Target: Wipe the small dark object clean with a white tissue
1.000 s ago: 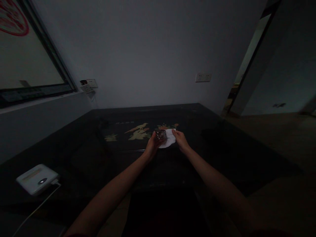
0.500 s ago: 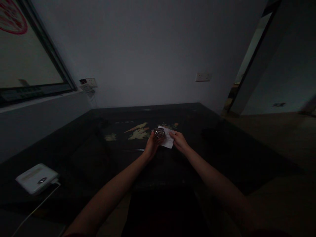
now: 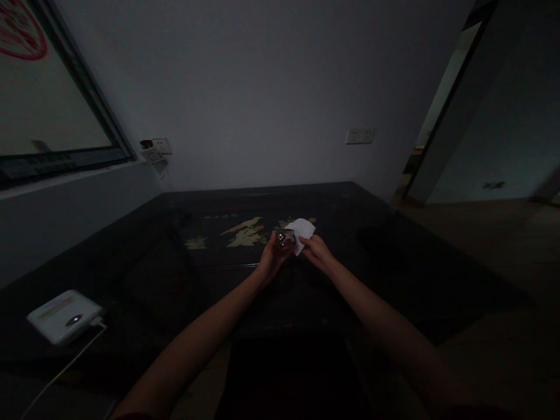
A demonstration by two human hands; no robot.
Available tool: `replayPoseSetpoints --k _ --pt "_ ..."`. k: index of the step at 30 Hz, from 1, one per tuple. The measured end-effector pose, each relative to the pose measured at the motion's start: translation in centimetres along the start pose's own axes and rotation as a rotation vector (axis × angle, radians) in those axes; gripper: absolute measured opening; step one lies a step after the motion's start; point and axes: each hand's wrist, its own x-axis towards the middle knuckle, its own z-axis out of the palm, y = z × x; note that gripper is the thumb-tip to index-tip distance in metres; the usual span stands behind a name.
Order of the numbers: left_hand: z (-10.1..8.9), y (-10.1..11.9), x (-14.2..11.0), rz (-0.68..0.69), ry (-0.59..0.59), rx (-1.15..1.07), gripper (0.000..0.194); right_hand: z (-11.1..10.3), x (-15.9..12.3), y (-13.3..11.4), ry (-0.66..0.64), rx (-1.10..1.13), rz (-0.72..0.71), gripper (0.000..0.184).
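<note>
My left hand (image 3: 270, 256) is closed around a small shiny glass-like cup (image 3: 285, 237), tilted with one end facing right. A white paper tissue (image 3: 301, 232) is pinched in my right hand (image 3: 318, 251), its edge up against the right end of the cup. Whether the tissue goes inside the cup is too dark to tell. Both hands are held over the dark table (image 3: 280, 303), which has a bird and flower design (image 3: 245, 233) on its top.
A white box-shaped device (image 3: 65, 315) with a cable (image 3: 65, 367) lies on the table's left side. Behind the table rises a wall with a socket (image 3: 359, 136) on the right and another socket with a plugged adapter (image 3: 152, 154) on the left. A window (image 3: 52, 87) is at upper left.
The tissue has turned and shifted upward and to the right, now fanned above my right fingers. The cup in my left hand has moved slightly right.
</note>
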Motion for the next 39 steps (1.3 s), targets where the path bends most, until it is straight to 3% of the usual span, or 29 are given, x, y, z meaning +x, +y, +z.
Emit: replayPoseSetpoints --k 5,12,18,32,39 --pt "0.1 0.1 0.0 0.0 0.009 -0.008 0.036 0.2 0.0 0.1 -0.002 -0.007 -0.039 0.033" --pt "0.1 0.3 -0.2 0.014 -0.004 -0.013 0.039 -0.3 0.3 -0.2 0.126 -0.084 -0.16 0.047" --pt "-0.2 0.3 0.0 0.036 0.012 -0.034 0.038 0.0 -0.2 -1.3 0.163 -0.161 -0.197 0.043" --pt "-0.3 0.4 0.0 -0.027 -0.027 -0.104 0.045 1.5 -1.5 -2.3 -0.058 0.044 0.094 0.038" --pt "-0.2 0.4 0.1 -0.031 -0.015 -0.104 0.042 1.5 -1.5 -2.4 0.077 -0.111 -0.093 0.042"
